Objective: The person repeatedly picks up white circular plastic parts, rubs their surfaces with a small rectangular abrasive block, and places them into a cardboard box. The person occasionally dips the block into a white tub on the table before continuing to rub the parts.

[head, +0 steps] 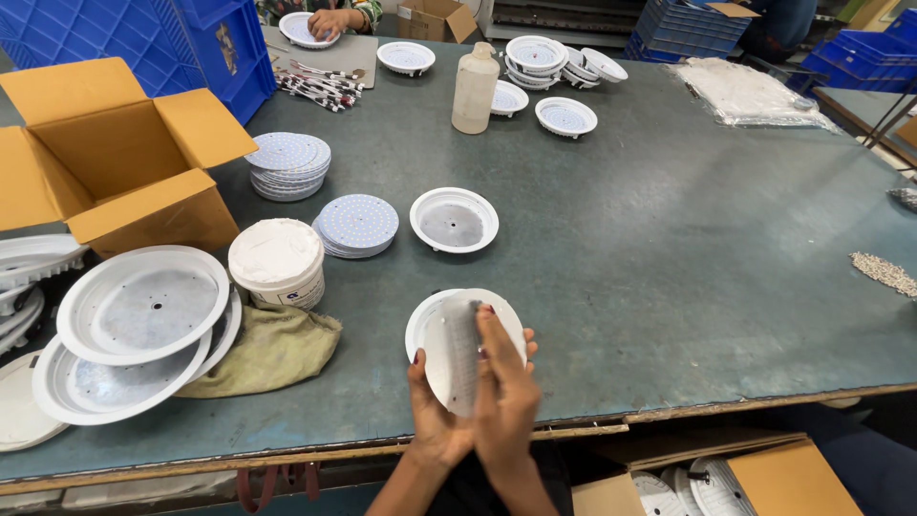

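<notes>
Over the grey table [669, 239], left hand [435, 420] grips a tilted round housing [449, 344], right fingers [492, 334] pressing its face.

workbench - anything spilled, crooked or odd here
A small heap of pale pellets lies loose on the table near its right edge, like a spill. The big white housings at left are stacked askew. The round plate held by the left hand and right hand looks intact.

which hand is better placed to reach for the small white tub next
Left, probably. The left hand only props the round white disc from below, and the white tub sits on its side. The right hand lies across the disc's face, fingers pressing it.
</notes>
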`<state>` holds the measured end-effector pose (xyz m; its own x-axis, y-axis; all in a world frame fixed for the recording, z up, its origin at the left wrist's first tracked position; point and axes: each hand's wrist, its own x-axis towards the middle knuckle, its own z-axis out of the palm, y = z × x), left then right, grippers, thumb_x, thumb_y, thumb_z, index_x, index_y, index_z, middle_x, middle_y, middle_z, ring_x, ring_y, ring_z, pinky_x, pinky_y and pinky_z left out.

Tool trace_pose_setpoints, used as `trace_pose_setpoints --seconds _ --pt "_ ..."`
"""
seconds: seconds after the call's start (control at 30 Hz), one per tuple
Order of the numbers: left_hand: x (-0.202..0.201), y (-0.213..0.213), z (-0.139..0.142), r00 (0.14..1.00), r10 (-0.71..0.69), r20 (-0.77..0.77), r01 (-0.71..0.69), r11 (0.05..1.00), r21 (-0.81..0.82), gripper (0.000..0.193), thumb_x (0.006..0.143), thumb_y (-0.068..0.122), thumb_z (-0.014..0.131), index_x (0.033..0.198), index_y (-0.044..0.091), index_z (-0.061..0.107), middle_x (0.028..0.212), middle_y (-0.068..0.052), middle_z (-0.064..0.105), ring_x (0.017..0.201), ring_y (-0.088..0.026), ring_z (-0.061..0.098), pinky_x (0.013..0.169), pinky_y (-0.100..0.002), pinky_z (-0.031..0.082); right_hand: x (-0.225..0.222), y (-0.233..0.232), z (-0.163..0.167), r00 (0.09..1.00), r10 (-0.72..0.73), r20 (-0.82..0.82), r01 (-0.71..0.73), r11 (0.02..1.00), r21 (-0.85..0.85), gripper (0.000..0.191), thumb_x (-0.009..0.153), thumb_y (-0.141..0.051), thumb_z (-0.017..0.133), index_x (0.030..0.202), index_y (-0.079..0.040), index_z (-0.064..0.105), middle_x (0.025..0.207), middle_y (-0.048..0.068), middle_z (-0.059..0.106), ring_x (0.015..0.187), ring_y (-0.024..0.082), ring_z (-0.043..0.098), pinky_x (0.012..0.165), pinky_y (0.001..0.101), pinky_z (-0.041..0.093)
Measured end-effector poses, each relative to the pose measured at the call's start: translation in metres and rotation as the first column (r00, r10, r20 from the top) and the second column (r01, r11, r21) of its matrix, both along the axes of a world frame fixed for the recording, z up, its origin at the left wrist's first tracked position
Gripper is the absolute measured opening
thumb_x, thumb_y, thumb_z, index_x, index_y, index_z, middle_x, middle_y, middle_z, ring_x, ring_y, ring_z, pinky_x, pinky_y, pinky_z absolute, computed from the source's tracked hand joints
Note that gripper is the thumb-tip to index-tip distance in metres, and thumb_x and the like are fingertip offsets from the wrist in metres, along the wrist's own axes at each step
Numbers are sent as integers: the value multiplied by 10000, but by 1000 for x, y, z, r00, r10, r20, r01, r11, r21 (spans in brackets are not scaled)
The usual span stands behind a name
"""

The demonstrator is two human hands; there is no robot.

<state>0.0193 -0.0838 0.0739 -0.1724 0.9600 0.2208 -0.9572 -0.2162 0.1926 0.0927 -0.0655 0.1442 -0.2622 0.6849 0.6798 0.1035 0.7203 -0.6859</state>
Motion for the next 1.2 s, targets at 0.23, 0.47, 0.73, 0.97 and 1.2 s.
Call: trace_pose_setpoints --seconds 0.23,0.47,0.73,0.97,1.2 --pt "-17 -17 4 995 94 40 -87 984 -157 991 821 679 621 1531 30 382 1462 -188 524 1328 -339 525 1121 -492 433 2 -32 3 956 23 291 -44 997 65 574 855 111 490 1402 -21 600 1458 169 608 1410 327 542 1145 440 437" --pt "-50 -33 12 988 146 51 -143 988 -67 1069 836 749 551 1543 -14 307 1518 -262 455 1373 -386 486 1161 -529 390 -17 -41 -6 922 152 356 -188 980 68 596 811 117 519 1376 -37 630 1426 178 634 1382 327 564 1129 431 444" --pt "-133 -52 -40 933 347 98 -331 932 -148 991 827 750 544 1538 92 335 1510 -245 446 1353 -400 482 1110 -547 398 -99 7 -19 656 579 484 -442 815 -375 364 968 3 531 1266 -104 711 1096 212 749 1002 357 767 885 390 584" --pt "-134 -53 -52 948 283 148 -274 959 -77 1017 832 746 526 1543 50 314 1510 -296 415 1375 -463 454 1102 -603 423 -230 73 13 703 523 481 -620 783 55 206 952 -28 564 1125 -74 667 1019 178 752 969 359 722 798 444 566" --pt "-133 -55 -49 959 220 181 -221 975 -15 1039 849 760 506 1556 27 297 1513 -340 409 1388 -475 448 1108 -589 426 -271 82 27 506 281 815 -601 793 100 370 800 53 561 1046 -151 747 945 96 774 905 302 728 743 433 562"
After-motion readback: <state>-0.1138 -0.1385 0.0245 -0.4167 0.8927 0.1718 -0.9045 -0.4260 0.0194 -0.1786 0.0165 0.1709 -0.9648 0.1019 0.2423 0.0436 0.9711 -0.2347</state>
